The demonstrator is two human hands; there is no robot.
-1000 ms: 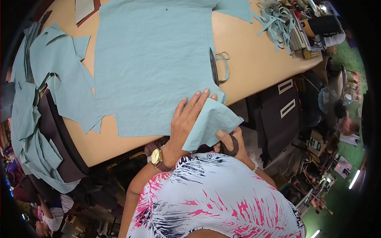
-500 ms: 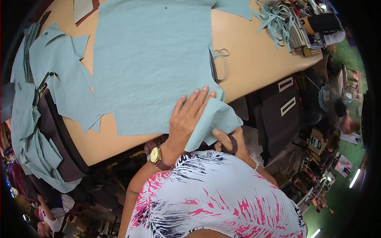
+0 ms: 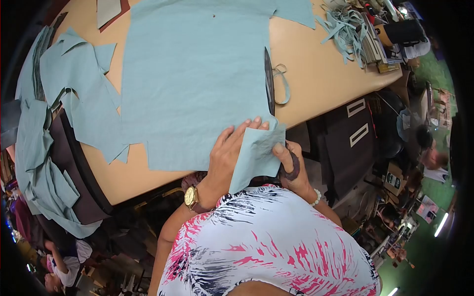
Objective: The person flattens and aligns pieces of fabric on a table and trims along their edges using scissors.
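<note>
A large light blue-green cloth (image 3: pixel 192 74) lies flat on the tan table, its near right corner folded back as a flap (image 3: pixel 256 153). My left hand (image 3: pixel 227 158), with a gold watch at the wrist, rests flat on the cloth beside the flap, its fingers partly covered. My right hand (image 3: pixel 296 167) is closed round the dark, wrapped handle of large scissors, right of the flap. The dark scissor blade (image 3: pixel 269 81) shows along the cloth's right edge; the middle of the scissors is hidden under the cloth.
More blue-green pieces (image 3: pixel 79 89) drape over the left side of the table (image 3: pixel 316 69). A narrow loop of cloth (image 3: pixel 282 89) lies right of the blade. Cloth strips (image 3: pixel 343 32) are heaped at the back right. Another person (image 3: pixel 59 266) is at the lower left.
My right hand has moved up slightly, and more of the scissor blade shows along the cloth's edge. The folded flap has changed shape. My left hand stays flat on the cloth.
</note>
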